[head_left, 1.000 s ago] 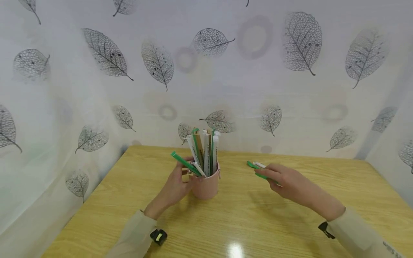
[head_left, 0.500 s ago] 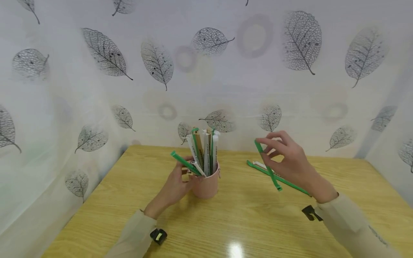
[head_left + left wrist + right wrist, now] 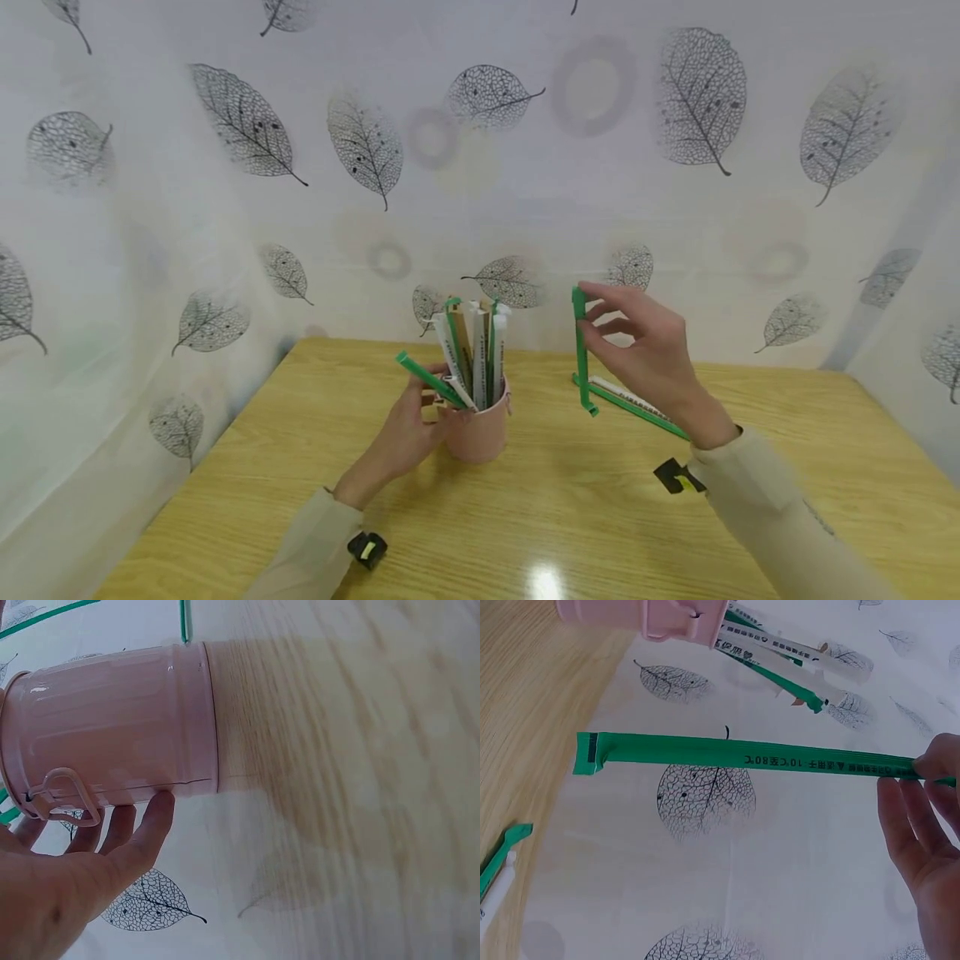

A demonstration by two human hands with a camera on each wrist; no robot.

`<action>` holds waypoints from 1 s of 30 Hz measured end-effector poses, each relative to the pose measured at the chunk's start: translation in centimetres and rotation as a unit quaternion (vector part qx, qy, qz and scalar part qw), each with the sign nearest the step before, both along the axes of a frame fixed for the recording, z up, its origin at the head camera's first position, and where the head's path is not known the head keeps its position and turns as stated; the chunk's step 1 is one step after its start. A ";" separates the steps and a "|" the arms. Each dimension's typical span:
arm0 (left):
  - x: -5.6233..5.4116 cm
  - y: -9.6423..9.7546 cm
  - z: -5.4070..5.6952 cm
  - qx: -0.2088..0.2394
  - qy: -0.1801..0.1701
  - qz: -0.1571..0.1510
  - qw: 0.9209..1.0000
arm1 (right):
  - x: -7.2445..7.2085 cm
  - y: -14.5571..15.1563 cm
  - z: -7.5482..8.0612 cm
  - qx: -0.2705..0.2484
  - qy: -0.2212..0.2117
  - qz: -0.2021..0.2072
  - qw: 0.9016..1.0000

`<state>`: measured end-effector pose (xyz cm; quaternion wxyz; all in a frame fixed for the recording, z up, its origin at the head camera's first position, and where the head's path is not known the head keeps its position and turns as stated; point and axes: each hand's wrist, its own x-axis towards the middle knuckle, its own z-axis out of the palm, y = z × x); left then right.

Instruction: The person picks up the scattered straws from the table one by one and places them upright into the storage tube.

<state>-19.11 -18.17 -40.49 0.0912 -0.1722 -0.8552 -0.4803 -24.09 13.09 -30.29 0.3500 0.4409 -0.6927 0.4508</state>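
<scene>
My left hand (image 3: 401, 437) grips the side of a small pink metal bucket (image 3: 477, 439) standing on the table. In the left wrist view its fingers lie along the bucket wall near a wire handle (image 3: 75, 791). White, brown and green paper-wrapped straws (image 3: 480, 354) stand in the bucket; one green straw (image 3: 423, 372) leans out to the left, over that hand. To the right of the bucket, my right hand (image 3: 637, 333) pinches a green-wrapped straw (image 3: 582, 362) near its upper end. The straw hangs nearly upright; printed lettering shows on it in the right wrist view.
Behind my right hand, a green straw (image 3: 633, 406) and a white straw (image 3: 617, 389) lie side by side on the wooden table (image 3: 525, 517). A leaf-patterned cloth (image 3: 510, 200) rises at the table's back and left side.
My right hand has picked the green straw off the table, lifted it, swung it upright and moved left toward the bucket. The left hand and bucket have stayed in place.
</scene>
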 end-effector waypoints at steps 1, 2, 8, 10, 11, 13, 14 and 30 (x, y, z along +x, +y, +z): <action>0.0 0.0 0.0 0.002 -0.004 0.001 1.000 | 0.0 -0.3 0.1 -0.006 -0.005 0.005 1.000; 0.0 0.0 0.0 0.003 -0.007 0.000 1.000 | 0.0 -0.6 0.1 -0.013 -0.011 0.008 1.000; 0.0 -0.1 0.0 0.003 -0.009 0.006 1.000 | 0.2 -2.4 1.2 -0.033 -0.032 0.012 0.999; -0.1 -0.1 -0.1 -0.002 -0.006 0.006 1.000 | 0.2 -3.0 1.7 -0.040 -0.033 0.017 0.999; -0.1 -0.1 -0.1 -0.004 -0.004 0.006 1.000 | 0.2 -3.3 2.0 -0.044 -0.032 0.022 0.998; -0.1 -0.1 -0.1 -0.004 -0.003 0.004 1.000 | 0.3 -3.9 2.5 -0.056 -0.030 0.034 0.997; -0.2 -0.1 -0.1 -0.005 -0.003 0.004 1.000 | 0.3 -4.3 2.8 -0.062 -0.028 0.042 0.997; -0.1 -0.4 -0.1 0.020 -0.039 -0.008 0.999 | 0.1 -7.5 2.4 -0.038 0.008 0.063 0.997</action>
